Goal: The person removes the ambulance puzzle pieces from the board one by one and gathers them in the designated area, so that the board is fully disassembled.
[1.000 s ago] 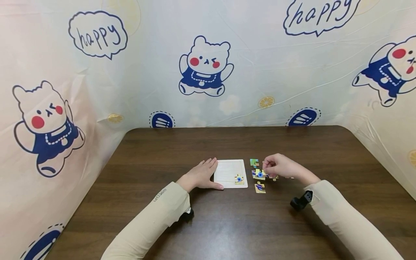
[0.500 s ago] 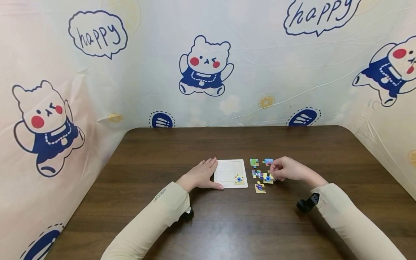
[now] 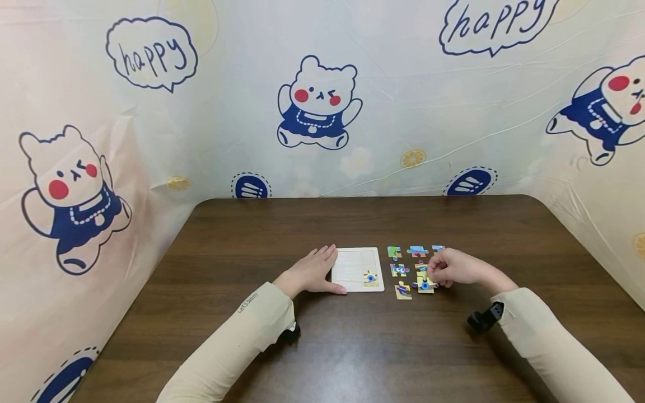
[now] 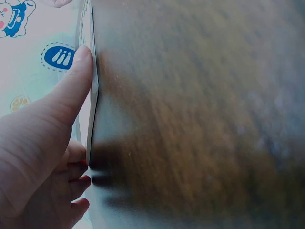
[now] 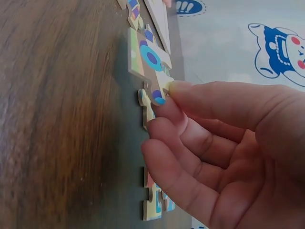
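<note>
Between thumb and fingers, my right hand (image 3: 456, 267) pinches a yellow jigsaw piece (image 5: 151, 58) with a blue ring on it. It is held just over the loose pieces and covers part of them. At the left edge of a shallow white puzzle tray (image 3: 351, 262) rests my left hand (image 3: 311, 272), fingers extended at the far corner and thumb along the near edge. One yellow piece (image 3: 370, 277) with a blue round mark lies in the tray's near right corner. In the left wrist view the thumb (image 4: 78, 71) touches the tray's rim.
Right of the tray, loose jigsaw pieces lie in rough rows: a green one (image 3: 394, 252), a blue one (image 3: 417, 251), a purple-patterned one (image 3: 400, 270) and a yellow one (image 3: 403, 291). Another piece (image 3: 438, 247) sits farther right. A patterned curtain (image 3: 322, 168) stands behind the brown table (image 3: 282, 224).
My right hand has moved right and slightly nearer with the pinched jigsaw piece, passing over the loose pieces and uncovering several. The left hand and the tray have stayed in place.
</note>
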Motion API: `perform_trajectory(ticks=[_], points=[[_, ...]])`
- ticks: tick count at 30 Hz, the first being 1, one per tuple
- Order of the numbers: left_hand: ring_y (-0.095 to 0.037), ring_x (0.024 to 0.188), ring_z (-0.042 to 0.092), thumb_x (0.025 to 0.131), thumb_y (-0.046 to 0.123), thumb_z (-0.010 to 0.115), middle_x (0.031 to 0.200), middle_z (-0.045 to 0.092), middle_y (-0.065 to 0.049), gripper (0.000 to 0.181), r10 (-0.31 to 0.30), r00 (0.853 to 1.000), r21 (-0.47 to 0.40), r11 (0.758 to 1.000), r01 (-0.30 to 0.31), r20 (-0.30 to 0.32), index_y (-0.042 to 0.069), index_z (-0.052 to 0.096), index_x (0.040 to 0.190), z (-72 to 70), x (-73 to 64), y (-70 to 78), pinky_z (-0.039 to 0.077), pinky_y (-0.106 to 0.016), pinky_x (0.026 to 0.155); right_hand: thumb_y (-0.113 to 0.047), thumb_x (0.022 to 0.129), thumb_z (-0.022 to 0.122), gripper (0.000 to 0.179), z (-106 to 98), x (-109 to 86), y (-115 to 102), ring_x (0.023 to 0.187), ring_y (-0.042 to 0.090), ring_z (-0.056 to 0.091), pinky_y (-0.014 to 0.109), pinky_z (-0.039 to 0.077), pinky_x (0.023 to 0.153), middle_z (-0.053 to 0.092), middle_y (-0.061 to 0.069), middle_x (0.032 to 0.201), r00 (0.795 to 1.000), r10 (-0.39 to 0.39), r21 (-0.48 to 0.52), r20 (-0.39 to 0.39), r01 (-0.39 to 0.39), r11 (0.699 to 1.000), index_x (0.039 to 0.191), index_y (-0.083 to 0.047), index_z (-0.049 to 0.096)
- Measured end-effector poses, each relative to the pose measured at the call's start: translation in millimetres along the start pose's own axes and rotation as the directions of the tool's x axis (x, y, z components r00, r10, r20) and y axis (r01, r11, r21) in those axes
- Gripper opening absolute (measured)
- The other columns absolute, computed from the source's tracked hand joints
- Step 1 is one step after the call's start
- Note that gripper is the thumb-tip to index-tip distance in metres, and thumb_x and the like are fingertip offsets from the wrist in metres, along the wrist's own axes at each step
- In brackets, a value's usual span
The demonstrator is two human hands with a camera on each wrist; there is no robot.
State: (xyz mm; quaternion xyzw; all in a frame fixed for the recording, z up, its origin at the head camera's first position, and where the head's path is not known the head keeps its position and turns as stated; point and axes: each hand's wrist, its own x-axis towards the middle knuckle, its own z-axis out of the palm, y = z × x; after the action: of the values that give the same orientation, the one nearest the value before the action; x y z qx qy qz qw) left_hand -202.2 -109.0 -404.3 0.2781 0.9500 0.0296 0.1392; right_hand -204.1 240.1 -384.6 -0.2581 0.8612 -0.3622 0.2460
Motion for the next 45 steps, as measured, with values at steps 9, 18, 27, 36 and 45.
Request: perform_trajectory(ticks=[9, 18, 27, 36, 45], points=[[-0.026, 0.137, 0.013, 0.077, 0.068, 0.054, 0.151, 0.014, -0.014, 0.103, 0.004, 1.0, 0.003, 1.0, -0.004, 0.012, -0.001, 0.017, 0.145, 1.3, 1.8, -1.0, 0.014, -0.04, 0.109, 0.001, 0.085, 0.058, 0.005, 1.3, -3.7, 7.2, 0.06, 0.018, 0.053, 0.032, 0.05, 0.053, 0.056, 0.005, 0.067, 0.998, 0.002, 0.041, 0.055, -0.004, 0.999, 0.08, 0.001, 0.061], [-0.026, 0.137, 0.012, 0.078, 0.068, 0.054, 0.151, 0.014, -0.014, 0.103, 0.001, 1.0, 0.003, 1.0, -0.001, 0.012, -0.001, 0.017, 0.145, 0.4, 0.6, -0.9, 0.013, -0.04, 0.109, 0.002, 0.085, 0.057, 0.008, 4.1, -1.4, 9.4, 0.058, 0.017, 0.051, 0.03, 0.049, 0.052, 0.055, 0.003, 0.066, 0.998, 0.0, 0.02, 0.066, -0.001, 1.0, 0.078, 0.002, 0.061], [-0.025, 0.138, 0.012, 0.077, 0.068, 0.054, 0.151, 0.014, -0.013, 0.103, -0.015, 1.0, -0.001, 1.0, 0.015, 0.017, 0.001, 0.017, 0.146, 0.4, 0.8, -0.2, 0.013, -0.038, 0.109, 0.003, 0.084, 0.057, 0.009, 4.1, 0.3, 11.8, 0.058, 0.017, 0.052, 0.03, 0.049, 0.052, 0.055, 0.003, 0.065, 0.998, 0.002, 0.009, 0.06, -0.002, 1.0, 0.077, 0.001, 0.061], [-0.025, 0.137, 0.013, 0.077, 0.068, 0.054, 0.151, 0.014, -0.014, 0.103, -0.012, 1.0, -0.004, 1.0, 0.012, 0.017, 0.0, 0.017, 0.146, 0.2, -0.3, 0.2, 0.013, -0.039, 0.109, 0.003, 0.084, 0.057, 0.007, 4.1, 0.7, 11.3, 0.058, 0.018, 0.052, 0.03, 0.049, 0.052, 0.055, 0.003, 0.066, 0.998, 0.028, 0.007, 0.055, -0.028, 1.0, 0.078, 0.001, 0.062], [-0.025, 0.138, 0.011, 0.078, 0.068, 0.053, 0.151, 0.013, -0.013, 0.103, -0.005, 1.0, 0.0, 1.0, 0.005, 0.02, 0.001, 0.016, 0.146, 1.8, 2.3, -1.9, 0.012, -0.039, 0.109, 0.003, 0.084, 0.057, 0.008, 4.2, 0.6, 11.3, 0.058, 0.017, 0.052, 0.03, 0.049, 0.052, 0.056, 0.003, 0.067, 0.998, 0.025, 0.003, 0.05, -0.025, 1.0, 0.078, 0.002, 0.062]])
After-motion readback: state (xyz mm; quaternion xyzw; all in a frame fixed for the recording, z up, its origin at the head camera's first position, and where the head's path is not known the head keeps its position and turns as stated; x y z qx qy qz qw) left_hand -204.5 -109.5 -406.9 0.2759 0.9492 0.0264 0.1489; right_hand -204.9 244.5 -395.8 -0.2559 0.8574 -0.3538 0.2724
